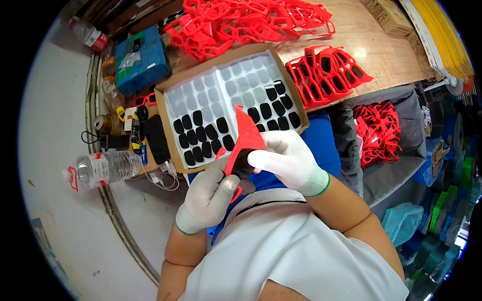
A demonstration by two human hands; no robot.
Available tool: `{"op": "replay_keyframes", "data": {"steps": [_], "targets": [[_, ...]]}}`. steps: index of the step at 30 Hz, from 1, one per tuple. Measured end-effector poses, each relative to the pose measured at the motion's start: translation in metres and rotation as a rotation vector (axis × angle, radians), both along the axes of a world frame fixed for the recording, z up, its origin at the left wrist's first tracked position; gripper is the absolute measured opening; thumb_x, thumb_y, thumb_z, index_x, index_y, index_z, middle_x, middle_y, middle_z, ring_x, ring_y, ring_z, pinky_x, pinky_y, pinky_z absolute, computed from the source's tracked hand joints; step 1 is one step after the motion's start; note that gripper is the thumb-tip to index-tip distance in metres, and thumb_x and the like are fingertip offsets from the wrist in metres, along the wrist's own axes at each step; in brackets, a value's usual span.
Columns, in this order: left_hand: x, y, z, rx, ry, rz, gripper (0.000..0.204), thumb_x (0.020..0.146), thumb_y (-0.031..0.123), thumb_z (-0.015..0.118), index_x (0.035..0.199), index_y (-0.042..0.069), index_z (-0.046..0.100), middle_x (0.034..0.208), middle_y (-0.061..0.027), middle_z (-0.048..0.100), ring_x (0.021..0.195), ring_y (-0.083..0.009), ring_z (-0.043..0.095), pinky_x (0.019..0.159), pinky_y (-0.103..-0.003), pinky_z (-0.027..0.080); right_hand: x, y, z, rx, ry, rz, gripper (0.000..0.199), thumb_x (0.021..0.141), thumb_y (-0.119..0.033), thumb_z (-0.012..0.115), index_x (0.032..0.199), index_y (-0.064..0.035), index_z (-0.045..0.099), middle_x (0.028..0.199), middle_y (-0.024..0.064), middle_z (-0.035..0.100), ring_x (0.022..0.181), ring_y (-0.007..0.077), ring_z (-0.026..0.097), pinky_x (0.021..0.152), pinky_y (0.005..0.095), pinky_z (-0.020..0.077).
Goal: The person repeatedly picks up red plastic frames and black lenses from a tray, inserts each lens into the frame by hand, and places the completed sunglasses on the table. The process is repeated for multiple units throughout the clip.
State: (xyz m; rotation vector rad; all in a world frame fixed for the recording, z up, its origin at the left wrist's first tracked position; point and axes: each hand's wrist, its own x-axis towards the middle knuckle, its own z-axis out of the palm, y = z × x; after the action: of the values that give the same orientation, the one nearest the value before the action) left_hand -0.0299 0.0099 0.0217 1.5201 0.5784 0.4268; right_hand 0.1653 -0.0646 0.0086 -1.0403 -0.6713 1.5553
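Note:
A red plastic sunglasses frame (pixel 248 131) is held tilted in front of my body, over the near edge of a cardboard box (pixel 293 95). My left hand (pixel 207 196), in a white glove with greyish fingertips, is closed around its lower end. Gloved in white too, my right hand (pixel 291 159) pinches the frame's other side, its thumb against a dark lens (pixel 244 163) at the frame. The fingers behind the frame are partly hidden, and I cannot tell whether the lens is seated. Rows of black lenses (pixel 201 133) lie on white sheeting inside the box.
A heap of red frames (pixel 241 25) covers the table's back; frames with dark lenses (pixel 326 72) stand right of the box. More fill a grey-lined bin (pixel 376 135). Left are a blue case (pixel 143 60), a phone (pixel 157 139) and a large water bottle (pixel 108 168).

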Motion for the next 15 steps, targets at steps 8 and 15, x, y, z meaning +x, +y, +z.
{"op": "replay_keyframes", "data": {"steps": [8,15], "targets": [[-0.008,-0.002,-0.006,-0.07,-0.043,0.024,0.037,0.105,0.027,0.049,0.114,-0.009,0.054,0.081,-0.0106,0.065,0.071,-0.0158,0.063,0.067,-0.031,0.054,0.0,0.001,0.008,0.008,0.017,0.049,0.03,0.095,-0.016,0.064,0.119,0.0016,0.067,0.103,0.0061,0.07,0.091,0.0099,0.062,0.082,0.027,0.0519],[-0.009,-0.008,-0.009,-0.109,-0.013,0.128,0.035,0.105,0.026,0.049,0.111,-0.008,0.053,0.077,-0.0083,0.062,0.066,-0.0145,0.06,0.062,-0.031,0.052,-0.002,0.001,0.009,0.076,-0.096,0.059,0.028,0.096,-0.011,0.061,0.119,0.0027,0.067,0.103,0.0063,0.07,0.092,0.0105,0.062,0.082,0.0276,0.0519]]}}
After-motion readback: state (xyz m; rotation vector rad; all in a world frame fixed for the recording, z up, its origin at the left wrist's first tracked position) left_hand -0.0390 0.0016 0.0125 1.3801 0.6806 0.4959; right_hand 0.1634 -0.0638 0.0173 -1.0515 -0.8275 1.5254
